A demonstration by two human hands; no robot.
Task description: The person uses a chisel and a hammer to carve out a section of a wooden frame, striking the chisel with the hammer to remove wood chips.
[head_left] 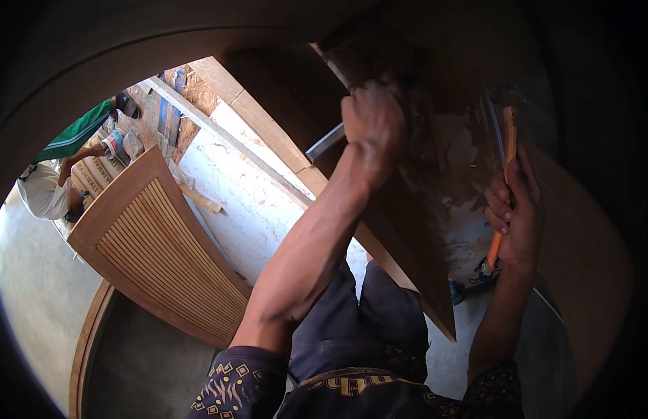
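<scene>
My left hand is closed in a fist above a long brown wooden panel. From its lower left side sticks a flat, shiny metal piece; the rest of that piece is hidden by the fingers and shadow. The panel runs slantwise, with a pointed corner near my legs. On the right, my right hand is wrapped round a long, narrow orange handle. The handle stands nearly upright, and its upper end lies in shadow, so I cannot tell what tool it belongs to.
A slatted wooden door panel leans at the left. Beyond it a person in a white shirt bends down, one hand by a small tin. A whitish, stained board and a long pale beam lie behind my left arm.
</scene>
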